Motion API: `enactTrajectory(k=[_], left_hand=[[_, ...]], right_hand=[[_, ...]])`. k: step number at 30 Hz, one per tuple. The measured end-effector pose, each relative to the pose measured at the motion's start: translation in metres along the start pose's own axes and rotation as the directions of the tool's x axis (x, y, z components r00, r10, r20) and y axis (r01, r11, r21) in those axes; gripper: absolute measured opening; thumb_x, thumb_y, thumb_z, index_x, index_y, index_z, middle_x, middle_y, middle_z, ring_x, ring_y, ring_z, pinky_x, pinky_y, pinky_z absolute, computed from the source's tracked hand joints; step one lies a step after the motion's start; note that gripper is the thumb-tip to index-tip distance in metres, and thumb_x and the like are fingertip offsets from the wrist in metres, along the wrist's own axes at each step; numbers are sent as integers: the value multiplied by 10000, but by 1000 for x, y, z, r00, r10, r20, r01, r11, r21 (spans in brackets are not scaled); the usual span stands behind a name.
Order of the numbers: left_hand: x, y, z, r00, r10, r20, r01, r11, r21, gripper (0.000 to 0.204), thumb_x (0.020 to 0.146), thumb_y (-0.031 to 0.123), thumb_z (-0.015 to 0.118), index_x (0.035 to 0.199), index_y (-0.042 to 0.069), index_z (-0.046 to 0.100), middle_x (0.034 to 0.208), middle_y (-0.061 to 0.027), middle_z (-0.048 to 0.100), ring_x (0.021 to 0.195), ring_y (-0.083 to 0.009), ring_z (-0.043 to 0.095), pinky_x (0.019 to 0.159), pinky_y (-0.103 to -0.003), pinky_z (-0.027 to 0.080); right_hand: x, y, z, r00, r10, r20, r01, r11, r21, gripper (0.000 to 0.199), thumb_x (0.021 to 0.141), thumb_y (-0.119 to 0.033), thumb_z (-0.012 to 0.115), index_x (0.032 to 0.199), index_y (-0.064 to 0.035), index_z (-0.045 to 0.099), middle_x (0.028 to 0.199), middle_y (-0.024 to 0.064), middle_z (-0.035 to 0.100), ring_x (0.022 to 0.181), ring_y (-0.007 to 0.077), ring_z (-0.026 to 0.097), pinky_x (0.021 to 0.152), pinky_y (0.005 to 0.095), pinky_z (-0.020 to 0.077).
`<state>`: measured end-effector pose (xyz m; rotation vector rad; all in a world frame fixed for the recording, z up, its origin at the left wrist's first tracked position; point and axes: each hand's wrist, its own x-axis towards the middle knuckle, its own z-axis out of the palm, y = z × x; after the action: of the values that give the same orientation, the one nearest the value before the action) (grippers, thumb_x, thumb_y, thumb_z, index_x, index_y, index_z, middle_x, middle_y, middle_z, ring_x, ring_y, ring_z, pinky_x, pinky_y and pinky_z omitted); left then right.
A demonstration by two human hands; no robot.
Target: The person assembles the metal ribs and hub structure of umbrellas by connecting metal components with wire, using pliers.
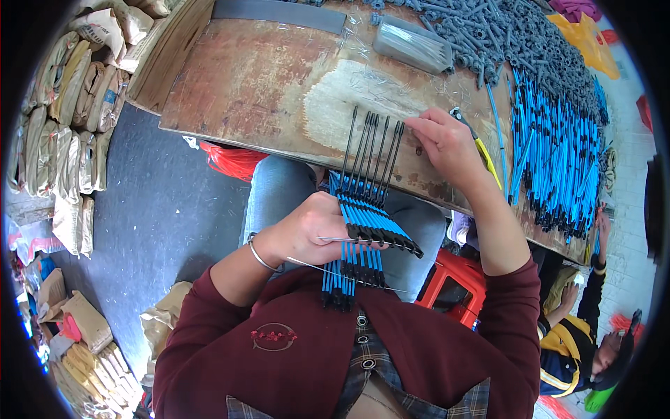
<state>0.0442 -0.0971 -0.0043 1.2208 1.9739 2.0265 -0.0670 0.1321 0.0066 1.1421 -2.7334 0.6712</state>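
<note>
My left hand [312, 229] grips a bundle of blue rods with black ends [368, 223] over my lap, together with a thin metal wire that runs across the bundle. Several rods stick up from the bundle onto the worn wooden table [265, 77]. My right hand [441, 143] rests on the table edge with its fingertips on the black tips of those rods [380, 143]. A yellow-handled tool [481, 146] lies just right of that hand.
A large pile of blue rods [558, 153] and grey plastic parts [509, 35] fills the table's right side, with a clear plastic bag [412, 45] near the back. Stacked sacks [70, 112] line the floor at left. Another person [579, 335] sits at lower right beside a red stool [457, 286].
</note>
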Motion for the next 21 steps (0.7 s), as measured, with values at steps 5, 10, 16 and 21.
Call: enactTrajectory(k=[5,10,16,21], left_hand=[[3,0,-1,1000,26,11,-27,998,49,59,748,89,629,785,46,648,916,-82,652,788,-255,632,668,-331,498],[0,1,1,998,-61,-4,61,997,-43,64,745,93,630,791,53,653,911,-84,652,790,-255,629,666,-330,496],[3,0,4,999,-2,-34,3,1000,27,109,739,99,633,838,76,674,823,-65,657,726,-244,630,634,-306,491],[-9,-7,-6,961,-244,131,246,969,4,163,714,78,647,873,92,682,789,-52,660,708,-220,634,623,-273,487]], right_hand=[[-2,2,1,1000,10,-16,-10,1000,-20,142,774,-33,580,906,-47,633,788,98,572,710,271,578,622,322,466],[1,-3,3,1000,1,4,-1,1000,7,143,771,-35,580,903,-46,632,790,101,573,716,274,581,625,327,468],[8,1,6,999,-46,-16,46,999,26,135,768,-34,578,895,-34,622,801,107,575,721,287,579,633,339,470],[16,-2,10,997,-79,19,79,997,-13,120,770,-35,577,885,-24,609,817,117,577,734,305,576,645,346,471]])
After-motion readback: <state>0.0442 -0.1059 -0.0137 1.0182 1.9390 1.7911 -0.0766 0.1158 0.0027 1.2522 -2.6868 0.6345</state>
